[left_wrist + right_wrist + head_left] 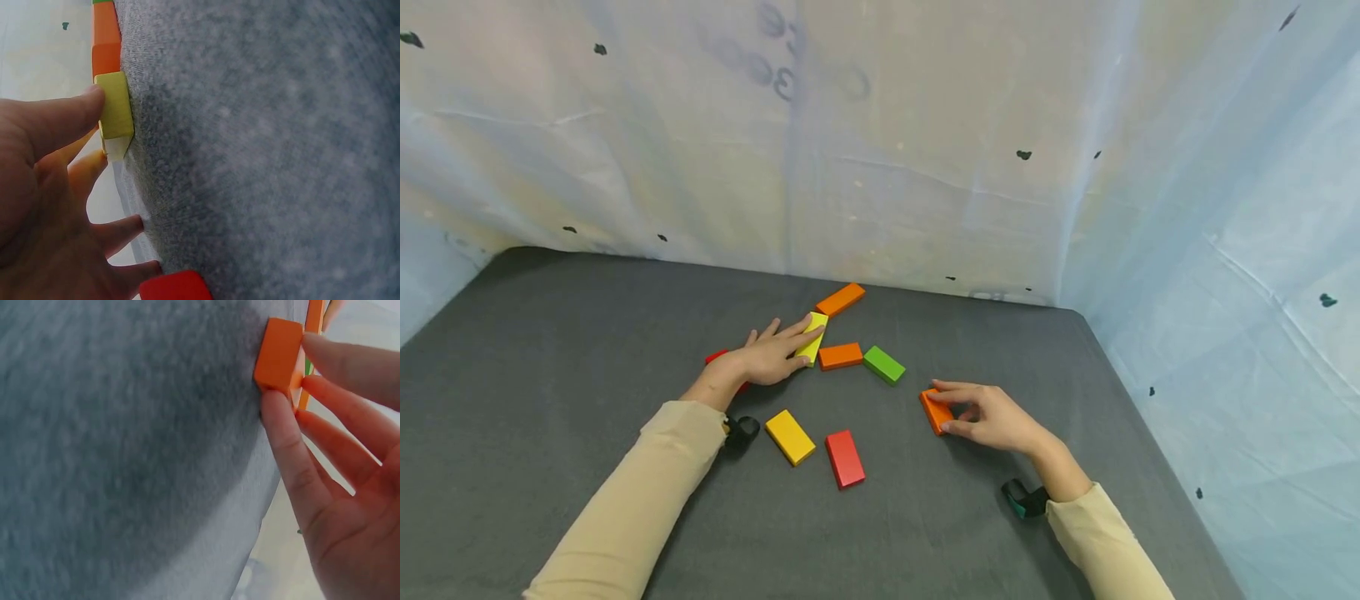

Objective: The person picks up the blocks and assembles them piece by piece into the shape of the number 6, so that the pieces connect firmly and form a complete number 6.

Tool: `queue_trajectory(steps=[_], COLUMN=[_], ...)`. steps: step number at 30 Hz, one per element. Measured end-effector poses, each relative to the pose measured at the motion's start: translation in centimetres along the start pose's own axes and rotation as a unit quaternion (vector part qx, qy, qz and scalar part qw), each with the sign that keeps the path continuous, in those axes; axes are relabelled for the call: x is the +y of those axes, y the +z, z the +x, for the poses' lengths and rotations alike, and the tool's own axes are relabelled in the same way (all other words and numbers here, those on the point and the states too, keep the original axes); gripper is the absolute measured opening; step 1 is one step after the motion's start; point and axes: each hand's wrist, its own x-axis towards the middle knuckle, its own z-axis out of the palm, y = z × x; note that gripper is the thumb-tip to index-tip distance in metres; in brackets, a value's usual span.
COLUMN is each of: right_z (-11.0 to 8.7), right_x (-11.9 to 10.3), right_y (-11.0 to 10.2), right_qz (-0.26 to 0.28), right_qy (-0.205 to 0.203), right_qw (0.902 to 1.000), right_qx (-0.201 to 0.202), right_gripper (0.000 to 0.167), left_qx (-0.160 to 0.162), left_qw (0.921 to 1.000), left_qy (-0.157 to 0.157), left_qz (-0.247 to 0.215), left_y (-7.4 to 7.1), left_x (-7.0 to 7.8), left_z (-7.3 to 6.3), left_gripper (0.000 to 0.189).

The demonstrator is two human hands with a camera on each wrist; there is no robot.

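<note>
My left hand [766,358] pinches a yellow rectangular block [812,344], the thumb on one side and a finger opposite; its other fingers are spread. In the left wrist view the thumb tip lies against the yellow block [117,112]. An orange block [824,357] lies close on its right, and another orange block [841,298] slants away from its far end. Over to the right, my right hand [996,417] grips a third orange block [935,412] between thumb and fingers. The right wrist view shows fingertips on two sides of that orange block [279,355].
A green block [884,365] adjoins the middle orange one. Nearer lie a deeper yellow block [790,437] and a red block [846,459]. Another red block [717,357] is partly hidden beneath my left wrist. Pale sheeting [925,167] rises behind the dark grey tabletop [587,333].
</note>
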Motion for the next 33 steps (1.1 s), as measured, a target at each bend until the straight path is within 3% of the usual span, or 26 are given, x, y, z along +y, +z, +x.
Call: queue_trajectory(steps=[6,16,33], right_z=[0.8,1.5,2.7], right_x=[-0.4,-1.5,-2.7], right_y=[0.7,1.7,2.3], right_qz=[0.013,-0.011,-0.045], right_qy=[-0.007,-0.015,-0.02], right_qw=[0.9998,0.9989,0.9976], right_qx=[0.009,0.043,0.048], right_gripper=[0.049,0.048,0.052], left_qx=[-0.004,-0.005,-0.003], left_qw=[1.0,1.0,1.0], left_qy=[-0.007,-0.001,0.003], left_qz=[-0.001,-0.001,0.003], left_y=[0.0,-0.1,-0.1], left_x=[-0.1,0.2,0.1], left_z=[-0.1,0.0,0.0], left_gripper=[0.059,0.058,0.058])
